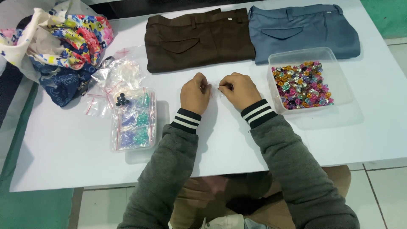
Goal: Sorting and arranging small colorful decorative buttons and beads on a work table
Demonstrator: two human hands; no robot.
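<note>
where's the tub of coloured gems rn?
In the head view, the clear tub of coloured gems sits on the white table to the right of the right hand, just in front of the folded blue trousers.

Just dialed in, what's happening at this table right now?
A person in a grey sweater has both hands together at the middle of the white table. The left hand and right hand pinch something small and clear between them; what it is cannot be told. A clear tub of coloured gems sits beside the right hand, a tub of small bags beside the left.
</note>
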